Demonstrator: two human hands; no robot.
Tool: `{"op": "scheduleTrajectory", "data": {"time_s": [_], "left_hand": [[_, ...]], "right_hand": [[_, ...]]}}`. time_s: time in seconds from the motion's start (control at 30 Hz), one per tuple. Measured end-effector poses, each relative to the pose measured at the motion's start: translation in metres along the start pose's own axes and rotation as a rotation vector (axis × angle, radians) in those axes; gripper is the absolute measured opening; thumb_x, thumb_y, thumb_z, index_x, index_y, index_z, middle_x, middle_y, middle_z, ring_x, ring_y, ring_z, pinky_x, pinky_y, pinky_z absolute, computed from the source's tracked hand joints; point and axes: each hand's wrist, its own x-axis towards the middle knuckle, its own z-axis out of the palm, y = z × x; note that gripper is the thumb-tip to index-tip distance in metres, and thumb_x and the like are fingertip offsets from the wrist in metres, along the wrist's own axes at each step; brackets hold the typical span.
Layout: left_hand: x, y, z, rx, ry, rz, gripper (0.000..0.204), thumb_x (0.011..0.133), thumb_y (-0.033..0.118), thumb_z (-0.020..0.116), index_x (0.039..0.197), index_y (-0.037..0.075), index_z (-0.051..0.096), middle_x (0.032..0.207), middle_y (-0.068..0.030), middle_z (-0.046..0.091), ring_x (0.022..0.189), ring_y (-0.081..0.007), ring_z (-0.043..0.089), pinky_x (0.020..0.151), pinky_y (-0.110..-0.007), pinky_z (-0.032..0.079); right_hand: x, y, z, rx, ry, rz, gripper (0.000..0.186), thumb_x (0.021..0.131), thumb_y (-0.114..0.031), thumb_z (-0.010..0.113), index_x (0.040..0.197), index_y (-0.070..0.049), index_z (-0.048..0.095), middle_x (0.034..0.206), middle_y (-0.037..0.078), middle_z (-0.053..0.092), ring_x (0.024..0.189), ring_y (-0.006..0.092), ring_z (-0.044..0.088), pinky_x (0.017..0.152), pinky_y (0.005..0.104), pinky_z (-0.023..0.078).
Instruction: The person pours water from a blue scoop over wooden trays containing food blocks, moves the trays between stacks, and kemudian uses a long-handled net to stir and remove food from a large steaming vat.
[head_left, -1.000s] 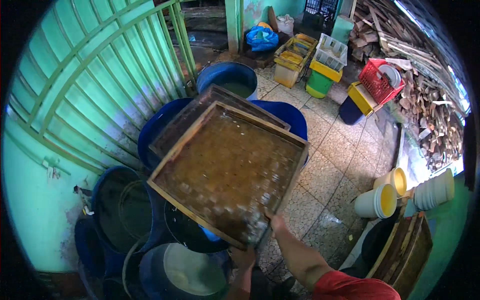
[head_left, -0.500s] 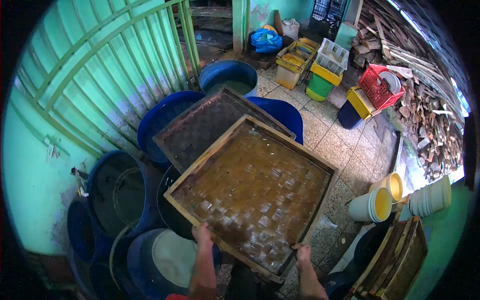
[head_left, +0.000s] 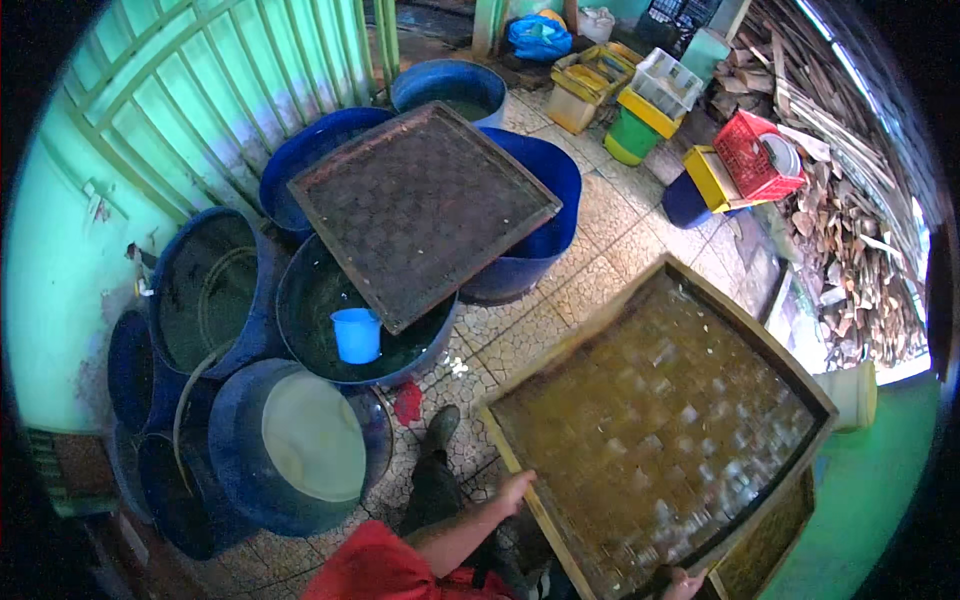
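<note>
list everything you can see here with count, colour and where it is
woven tray in wooden frame: 1, golden brown, lower right, held tilted
dark woven tray: 1, dark brown, resting on the tubs, upper centre
large tubs: several, blue, left and centre
small bucket: 1, light blue, in a dark tub below the dark tray
crates: several, red, yellow, white, upper right
firewood pile: 1, brown, right edge
gate: 1, green, upper left
left hand: on the tray's near-left edge
right hand: at the tray's bottom edge, mostly hidden
</note>
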Motion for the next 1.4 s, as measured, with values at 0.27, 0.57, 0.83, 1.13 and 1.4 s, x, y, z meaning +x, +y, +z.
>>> {"op": "scheduleTrajectory", "data": {"time_s": [0.27, 0.57, 0.83, 1.13, 1.4], "left_hand": [[0.118, -0.181, 0.005, -0.04, -0.176, -0.295, 0.052, 0.086, 0.029, 0.058, 0.13, 0.005, 0.045, 0.138, -0.0128, 0.036, 0.124, -0.0289, 0.037, 0.096, -0.046, 0.032], [-0.029, 0.258, -0.119, 0.391, 0.985, 1.1, 0.077, 0.075, 0.027, 0.074, 0.132, -0.004, 0.033, 0.128, -0.0225, 0.042, 0.119, -0.0323, 0.043, 0.102, -0.04, 0.033], [0.031, 0.382, -0.175, 0.151, 1.007, 1.031, 0.084, 0.077, 0.021, 0.071, 0.141, 0.003, 0.02, 0.133, -0.0222, 0.044, 0.123, -0.0357, 0.043, 0.103, -0.039, 0.033], [0.104, 0.493, -0.079, 0.147, 1.022, 1.093, 0.078, 0.075, 0.007, 0.054, 0.14, -0.006, 0.013, 0.131, -0.0309, 0.041, 0.123, -0.0411, 0.042, 0.102, -0.041, 0.033], [0.104, 0.519, -0.075, 0.28, 0.918, 1.077, 0.089, 0.076, 0.032, 0.068, 0.141, -0.004, 0.019, 0.126, -0.034, 0.045, 0.119, -0.0422, 0.045, 0.099, -0.042, 0.037]], "right_hand": [[0.061, 0.099, -0.003, -0.773, 0.289, -0.402, 0.064, 0.083, -0.015, 0.057, 0.139, -0.003, 0.027, 0.128, 0.019, 0.044, 0.106, 0.032, 0.051, 0.086, 0.0448, 0.045], [0.104, 0.098, 0.188, -1.11, 0.163, 0.183, 0.071, 0.072, 0.004, 0.059, 0.136, 0.001, 0.027, 0.126, 0.022, 0.044, 0.112, 0.0386, 0.048, 0.091, 0.0482, 0.043], [0.11, 0.111, 0.246, -1.122, 0.097, 0.058, 0.084, 0.064, -0.001, 0.066, 0.137, 0.001, 0.024, 0.129, 0.021, 0.042, 0.12, 0.0384, 0.042, 0.102, 0.0448, 0.034], [0.132, 0.154, 0.306, -1.25, 0.174, -0.099, 0.086, 0.063, 0.0, 0.064, 0.138, 0.002, 0.022, 0.133, 0.021, 0.039, 0.127, 0.0368, 0.035, 0.108, 0.0416, 0.028], [0.135, 0.092, 0.338, -1.127, 0.078, 0.018, 0.091, 0.064, -0.002, 0.065, 0.141, 0.0, 0.016, 0.137, 0.023, 0.033, 0.127, 0.0379, 0.033, 0.106, 0.0424, 0.031]]}}
